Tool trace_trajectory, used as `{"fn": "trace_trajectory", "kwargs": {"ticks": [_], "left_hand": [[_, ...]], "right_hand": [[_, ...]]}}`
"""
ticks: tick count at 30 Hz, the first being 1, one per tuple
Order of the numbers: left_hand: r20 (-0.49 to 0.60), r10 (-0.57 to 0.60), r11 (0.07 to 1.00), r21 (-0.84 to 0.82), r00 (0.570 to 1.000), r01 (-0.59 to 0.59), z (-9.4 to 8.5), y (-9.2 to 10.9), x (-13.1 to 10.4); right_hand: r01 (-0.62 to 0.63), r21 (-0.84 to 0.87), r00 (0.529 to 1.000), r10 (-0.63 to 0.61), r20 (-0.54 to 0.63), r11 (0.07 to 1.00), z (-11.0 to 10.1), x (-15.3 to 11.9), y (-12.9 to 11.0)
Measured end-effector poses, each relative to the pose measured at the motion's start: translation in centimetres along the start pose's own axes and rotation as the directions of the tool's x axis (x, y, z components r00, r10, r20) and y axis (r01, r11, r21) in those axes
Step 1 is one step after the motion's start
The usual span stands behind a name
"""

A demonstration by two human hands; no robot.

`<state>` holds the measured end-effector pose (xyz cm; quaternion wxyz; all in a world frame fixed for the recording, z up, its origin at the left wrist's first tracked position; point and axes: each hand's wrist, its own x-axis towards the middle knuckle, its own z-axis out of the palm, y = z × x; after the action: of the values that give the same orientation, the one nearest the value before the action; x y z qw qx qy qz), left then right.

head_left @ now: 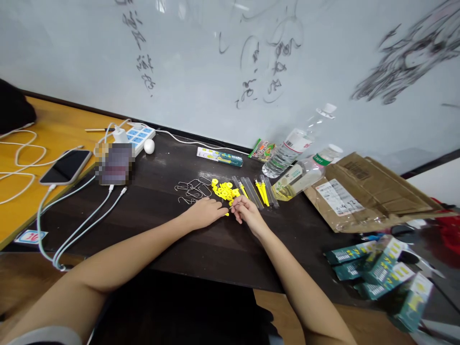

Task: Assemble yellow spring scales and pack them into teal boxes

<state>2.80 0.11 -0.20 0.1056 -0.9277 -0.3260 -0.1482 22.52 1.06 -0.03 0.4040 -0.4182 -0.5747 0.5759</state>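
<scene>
My left hand (207, 213) and my right hand (247, 213) meet over the dark table, fingertips almost touching. The right thumb and forefinger pinch a thin, light piece, too small to name. On the left hand the fingers are closed and bent toward the same spot; what they hold is hidden. Right behind the fingers lies a pile of small yellow plastic parts (223, 189). Bent metal wire hooks (194, 189) are heaped to its left. Yellow sticks (263, 193) and clear plastic tubes (252, 191) lie to the right of the pile.
A printed box (220, 156) lies behind the pile. Two plastic bottles (287, 151) (307, 172) and a cardboard parcel (359, 191) stand at right, with several green boxes (384, 263) nearer. At left are a phone (66, 166), cables (84, 223) and a power strip (140, 138).
</scene>
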Motion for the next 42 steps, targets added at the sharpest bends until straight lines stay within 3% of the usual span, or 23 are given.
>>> {"fn": "trace_trajectory", "kwargs": {"ticks": [7, 14, 25, 32, 42], "left_hand": [[-0.056, -0.021, 0.999, 0.046, 0.998, 0.024, -0.4, -0.2, 0.0], [-0.110, -0.040, 0.999, 0.022, 0.993, 0.043, -0.3, -0.5, -0.2], [-0.064, -0.096, 0.995, -0.036, 0.993, 0.094, -0.1, -0.3, -0.3], [0.047, -0.202, 0.937, -0.281, 0.978, 0.207, -1.3, 0.0, -0.3], [0.086, -0.285, 0.725, -0.632, 0.955, 0.273, -0.7, -0.5, -0.1]], "right_hand": [[0.038, -0.092, 0.998, -0.041, -0.037, 0.995, -0.2, -0.2, -0.6], [-0.074, 0.015, 0.997, 0.073, 0.029, 0.997, 0.4, -0.2, -0.1], [-0.127, 0.100, 0.990, 0.119, 0.080, 0.987, 0.8, -0.4, -0.1], [-0.170, 0.167, 0.982, 0.152, 0.114, 0.971, 0.4, -0.4, -0.4], [-0.128, 0.155, 0.984, 0.106, 0.144, 0.980, 0.5, -0.5, -0.6]]}}
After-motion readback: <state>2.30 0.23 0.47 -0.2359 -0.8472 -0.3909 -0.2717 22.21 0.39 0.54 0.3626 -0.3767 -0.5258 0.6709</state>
